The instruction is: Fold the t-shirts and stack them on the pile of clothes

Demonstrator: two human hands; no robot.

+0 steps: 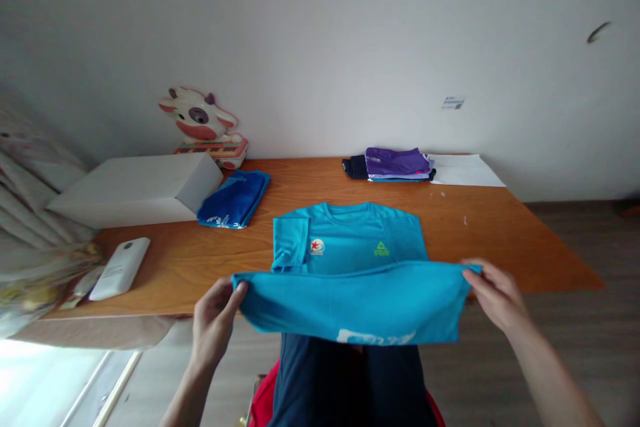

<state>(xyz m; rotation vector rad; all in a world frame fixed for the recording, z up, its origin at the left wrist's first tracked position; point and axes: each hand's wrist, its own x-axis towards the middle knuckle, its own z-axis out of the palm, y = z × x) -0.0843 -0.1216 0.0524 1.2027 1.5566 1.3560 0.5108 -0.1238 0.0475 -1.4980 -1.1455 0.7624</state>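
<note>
Left hand: our left hand (216, 320) is closed in a pinch on the left corner of the turquoise short-sleeved sports shirt (350, 260), thumb on top of the cloth
Right hand: our right hand (495, 297) pinches the opposite corner, fingers curled round the edge
Shirt: its chest lies flat on the orange-brown wooden table (500, 240), with a small red-and-white badge and a green logo facing up; the lower part is lifted off the near edge and stretched taut between our two hands, a white print showing on the hanging cloth
Left sleeve: we see it folded in over the body of the shirt
Box: a long white cardboard box (135, 190) sits at the far left of the table; it is shut, so we cannot tell what is in it
Blue pile: a folded royal-blue garment (235, 199) lies just beside the box's right end
Far pile: a folded stack with a purple garment on top (395, 163) sits at the back edge, touching a white sheet of paper (465, 171) on its right
Toy: a pink-and-white cow-shaped toy (203, 123) stands behind the box, against the wall
Near left: a white flat remote-like device (120, 268) lies near the table's left corner, well apart from the shirt
</note>
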